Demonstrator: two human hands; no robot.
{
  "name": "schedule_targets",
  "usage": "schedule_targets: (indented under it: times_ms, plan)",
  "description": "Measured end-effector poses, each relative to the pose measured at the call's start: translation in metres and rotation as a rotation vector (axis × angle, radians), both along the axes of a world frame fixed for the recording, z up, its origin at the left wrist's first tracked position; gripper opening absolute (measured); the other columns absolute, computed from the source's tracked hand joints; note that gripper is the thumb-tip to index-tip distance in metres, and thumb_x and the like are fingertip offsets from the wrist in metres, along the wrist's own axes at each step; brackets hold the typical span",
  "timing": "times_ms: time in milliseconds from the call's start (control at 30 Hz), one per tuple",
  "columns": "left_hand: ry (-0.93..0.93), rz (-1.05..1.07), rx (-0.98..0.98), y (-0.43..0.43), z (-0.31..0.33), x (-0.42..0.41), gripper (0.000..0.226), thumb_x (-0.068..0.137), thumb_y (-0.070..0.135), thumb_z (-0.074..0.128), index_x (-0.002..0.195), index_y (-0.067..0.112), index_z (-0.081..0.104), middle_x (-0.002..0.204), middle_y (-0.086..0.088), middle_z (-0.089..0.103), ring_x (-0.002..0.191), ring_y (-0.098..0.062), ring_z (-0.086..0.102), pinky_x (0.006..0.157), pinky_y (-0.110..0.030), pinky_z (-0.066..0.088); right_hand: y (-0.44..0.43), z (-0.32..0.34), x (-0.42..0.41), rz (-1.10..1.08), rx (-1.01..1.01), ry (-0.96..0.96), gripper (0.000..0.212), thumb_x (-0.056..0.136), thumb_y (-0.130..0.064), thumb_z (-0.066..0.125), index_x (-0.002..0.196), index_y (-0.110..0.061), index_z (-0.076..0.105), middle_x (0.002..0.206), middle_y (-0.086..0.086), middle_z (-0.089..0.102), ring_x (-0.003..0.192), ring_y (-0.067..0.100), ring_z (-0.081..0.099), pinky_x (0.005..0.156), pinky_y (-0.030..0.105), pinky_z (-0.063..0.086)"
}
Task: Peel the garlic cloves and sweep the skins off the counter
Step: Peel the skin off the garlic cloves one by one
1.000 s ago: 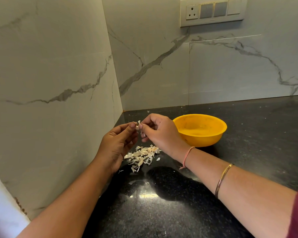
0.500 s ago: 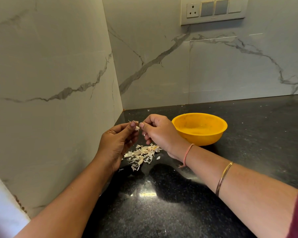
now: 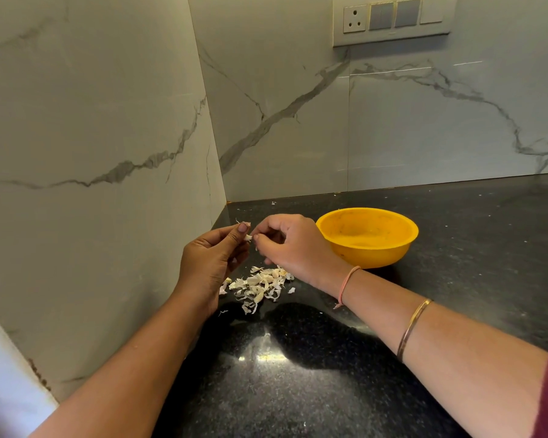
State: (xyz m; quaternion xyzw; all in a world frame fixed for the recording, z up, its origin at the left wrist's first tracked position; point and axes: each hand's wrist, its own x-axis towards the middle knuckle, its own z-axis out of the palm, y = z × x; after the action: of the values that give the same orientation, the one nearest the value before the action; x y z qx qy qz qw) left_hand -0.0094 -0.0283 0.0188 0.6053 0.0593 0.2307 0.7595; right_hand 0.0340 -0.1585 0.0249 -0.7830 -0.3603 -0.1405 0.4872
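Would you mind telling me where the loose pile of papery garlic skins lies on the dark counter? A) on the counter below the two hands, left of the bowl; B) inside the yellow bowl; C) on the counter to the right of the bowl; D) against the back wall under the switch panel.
A: the pile of pale papery garlic skins sits on the black speckled counter, beneath the left hand and right hand, left of the yellow plastic bowl.

The right hand (image 3: 293,245) has pulled slightly away from the garlic clove (image 3: 246,230) pinched in the left hand (image 3: 211,257), its fingers (image 3: 260,240) now curled lower, with a small gap between.
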Motion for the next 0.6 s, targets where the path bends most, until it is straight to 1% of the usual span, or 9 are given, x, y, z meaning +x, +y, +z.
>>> schedule_targets:
  times_ms: [100, 167, 233, 300, 333, 400, 467, 533, 600]
  plan:
    - [-0.004, 0.001, 0.023, -0.0006, 0.0001, -0.0004, 0.018, 0.066, 0.023, 0.071, 0.081, 0.013, 0.072, 0.065, 0.002, 0.070, 0.062, -0.006, 0.063, 0.066, -0.019, 0.056, -0.0005, -0.0004, -0.0003, -0.015, -0.019, -0.063, 0.011, 0.089, -0.014, 0.060, 0.087, -0.008, 0.069, 0.068, -0.006, 0.061, 0.070, 0.019, 0.066, 0.061, 0.030, 0.054]
    - [-0.002, 0.005, 0.036, -0.0006, 0.0000, -0.0001, 0.016, 0.065, 0.022, 0.072, 0.078, 0.013, 0.072, 0.065, 0.002, 0.070, 0.063, -0.008, 0.063, 0.067, -0.019, 0.056, -0.0012, -0.0008, -0.0001, -0.016, -0.033, -0.095, 0.011, 0.089, -0.013, 0.060, 0.086, -0.008, 0.069, 0.070, -0.003, 0.061, 0.068, 0.017, 0.065, 0.059, 0.027, 0.053]
    - [0.002, 0.007, 0.047, -0.0004, 0.0000, 0.0002, 0.012, 0.068, 0.020, 0.073, 0.077, 0.013, 0.072, 0.064, 0.002, 0.070, 0.063, -0.008, 0.063, 0.065, -0.019, 0.056, -0.0013, -0.0011, 0.0000, -0.015, -0.053, -0.151, 0.011, 0.089, -0.011, 0.060, 0.085, -0.007, 0.069, 0.069, -0.003, 0.060, 0.063, 0.011, 0.060, 0.053, 0.018, 0.048]
    - [0.007, 0.007, 0.058, -0.0001, -0.0005, 0.0003, 0.012, 0.067, 0.021, 0.073, 0.076, 0.012, 0.071, 0.063, 0.002, 0.070, 0.062, -0.009, 0.062, 0.065, -0.019, 0.056, -0.0002, -0.0018, -0.0001, -0.026, -0.100, -0.222, 0.011, 0.088, -0.009, 0.059, 0.084, -0.005, 0.067, 0.070, 0.000, 0.060, 0.060, 0.004, 0.052, 0.051, 0.011, 0.040]
    - [0.011, 0.007, 0.063, 0.0000, -0.0008, 0.0004, 0.012, 0.068, 0.021, 0.072, 0.076, 0.012, 0.071, 0.063, 0.002, 0.069, 0.062, -0.009, 0.062, 0.066, -0.020, 0.056, 0.0003, -0.0022, 0.0006, -0.034, -0.121, -0.245, 0.010, 0.088, -0.008, 0.058, 0.083, -0.004, 0.066, 0.073, 0.003, 0.062, 0.061, 0.005, 0.050, 0.052, 0.009, 0.036]
    - [0.022, -0.001, 0.081, 0.0000, -0.0011, 0.0000, 0.013, 0.066, 0.023, 0.072, 0.075, 0.013, 0.072, 0.064, 0.000, 0.070, 0.064, -0.012, 0.062, 0.067, -0.022, 0.056, 0.0007, -0.0029, 0.0023, -0.041, -0.144, -0.269, 0.010, 0.087, -0.007, 0.057, 0.082, -0.003, 0.065, 0.076, 0.007, 0.064, 0.065, 0.012, 0.051, 0.055, 0.013, 0.036]
    - [0.023, -0.021, 0.096, -0.0007, -0.0013, -0.0005, 0.017, 0.062, 0.025, 0.072, 0.075, 0.013, 0.072, 0.067, -0.003, 0.070, 0.068, -0.015, 0.063, 0.071, -0.026, 0.056, 0.0005, -0.0037, 0.0029, -0.040, -0.150, -0.287, 0.010, 0.086, -0.006, 0.056, 0.081, -0.003, 0.064, 0.075, 0.009, 0.063, 0.066, 0.015, 0.051, 0.055, 0.017, 0.037]
    - [0.018, -0.027, 0.107, -0.0010, -0.0015, -0.0006, 0.017, 0.063, 0.025, 0.071, 0.075, 0.014, 0.073, 0.067, -0.003, 0.070, 0.069, -0.017, 0.062, 0.072, -0.026, 0.056, -0.0004, -0.0041, 0.0038, -0.041, -0.152, -0.302, 0.010, 0.086, -0.005, 0.056, 0.080, -0.003, 0.063, 0.073, 0.008, 0.062, 0.064, 0.014, 0.048, 0.054, 0.015, 0.034]
    - [0.018, -0.020, 0.119, -0.0008, -0.0016, -0.0005, 0.014, 0.067, 0.023, 0.070, 0.077, 0.014, 0.072, 0.066, -0.001, 0.070, 0.067, -0.014, 0.061, 0.070, -0.023, 0.056, -0.0001, -0.0040, 0.0046, -0.050, -0.149, -0.311, 0.010, 0.086, -0.006, 0.056, 0.080, -0.003, 0.063, 0.073, 0.008, 0.061, 0.064, 0.013, 0.048, 0.053, 0.014, 0.032]
